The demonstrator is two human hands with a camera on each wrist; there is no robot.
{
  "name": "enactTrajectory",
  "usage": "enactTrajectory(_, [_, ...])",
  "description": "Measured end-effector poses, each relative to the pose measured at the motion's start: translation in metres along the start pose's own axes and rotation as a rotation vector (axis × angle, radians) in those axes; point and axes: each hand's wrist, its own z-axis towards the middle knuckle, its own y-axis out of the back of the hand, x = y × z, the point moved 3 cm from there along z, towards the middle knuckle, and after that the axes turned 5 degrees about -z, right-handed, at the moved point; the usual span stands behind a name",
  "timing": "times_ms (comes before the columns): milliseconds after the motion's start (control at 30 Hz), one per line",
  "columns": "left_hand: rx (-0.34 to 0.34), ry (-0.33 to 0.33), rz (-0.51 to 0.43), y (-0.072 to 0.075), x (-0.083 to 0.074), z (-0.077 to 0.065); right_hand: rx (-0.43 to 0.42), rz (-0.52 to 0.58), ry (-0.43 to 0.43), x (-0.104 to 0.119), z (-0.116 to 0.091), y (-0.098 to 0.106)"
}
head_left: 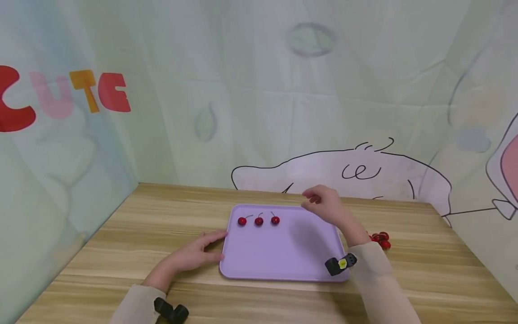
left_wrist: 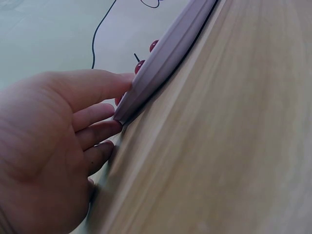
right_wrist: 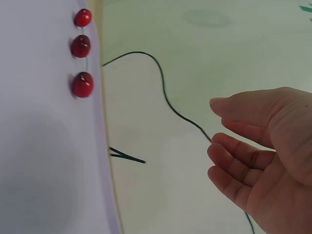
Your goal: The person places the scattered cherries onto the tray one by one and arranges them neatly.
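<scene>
1. Nearest, at the bottom of the head view, come two pale sleeves: the left sleeve [head_left: 133, 308] at lower left, the right sleeve [head_left: 386, 288] at lower right, each with a small black device [head_left: 341, 264] at the cuff

2. Just beyond, left of centre, the left hand [head_left: 196, 253] rests against the side of the tray, thumb and fingers spread rather than clenched, their tips touching its rim

3. The lilac tray [head_left: 279, 261] lies flat in the lower middle of the frame, on a wood-grain table [head_left: 117, 247] (a soft shadow falls across the tray's right half)

4. At right, just past the right forearm and partly hidden by it, a small heap of red cherries [head_left: 384, 244] sits on the table, apart from the tray

5. Near the tray's upper left corner stand three cherries in a row, stems up: the left cherry [head_left: 242, 221], the middle cherry [head_left: 259, 221] and the right cherry [head_left: 275, 220], with small gaps between them

6. Over the tray's upper right edge hangs the right hand [head_left: 325, 204], fingers loosely bent around nothing, thumb apart from them

7. Farthest, a creased pale green backdrop [head_left: 182, 67] carries a white cartoon figure [head_left: 315, 173] behind the table and the colourful letters "CUTE" [head_left: 87, 87] at upper left
</scene>
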Motion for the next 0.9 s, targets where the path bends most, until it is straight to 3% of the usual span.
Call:
enactTrajectory(200, [0.005, -0.001, -0.018, 0.0, 0.0, 0.0, -0.06, -0.034, 0.03, -0.006, -0.017, 0.029])
enactTrajectory(600, [0.004, 0.017, -0.006, -0.001, -0.001, 0.0, -0.075, -0.139, -0.04, -0.036, -0.056, 0.077])
enactTrajectory(900, [0.002, -0.001, 0.018, 0.0, 0.0, 0.001, -0.069, -0.187, -0.129, -0.064, -0.082, 0.094])
